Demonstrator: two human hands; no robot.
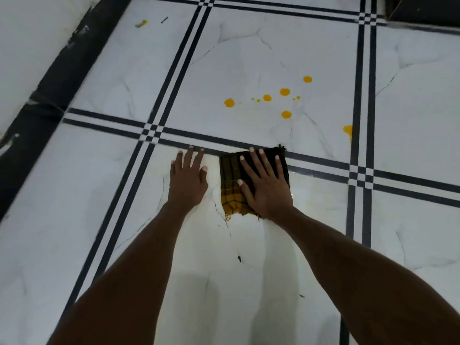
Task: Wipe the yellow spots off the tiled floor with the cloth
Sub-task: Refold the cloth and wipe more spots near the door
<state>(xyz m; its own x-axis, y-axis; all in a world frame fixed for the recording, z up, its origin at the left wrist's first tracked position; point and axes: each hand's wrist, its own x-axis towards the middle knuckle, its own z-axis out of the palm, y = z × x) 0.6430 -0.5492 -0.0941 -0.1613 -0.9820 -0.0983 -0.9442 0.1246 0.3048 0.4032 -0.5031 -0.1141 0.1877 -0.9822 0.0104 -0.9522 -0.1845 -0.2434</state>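
Item: two hands flat on a white marble-pattern tiled floor (pixel 249 282), one pressing a checked cloth.

The right hand (pixel 265 185) lay open, fingers spread, palm down on the folded dark-and-yellow cloth (pixel 230 185), gripping nothing. The left hand (pixel 188 179) rested open and empty on bare tile just beside the cloth. Yellow spots (pixel 267 97) sat beyond the right hand's fingertips, past the black tile border (pixel 216 138), apart from the cloth.

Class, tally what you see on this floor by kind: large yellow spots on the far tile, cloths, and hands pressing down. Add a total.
Large yellow spots: 5
Cloth: 1
Hands, left hand and right hand: 2
Total: 8
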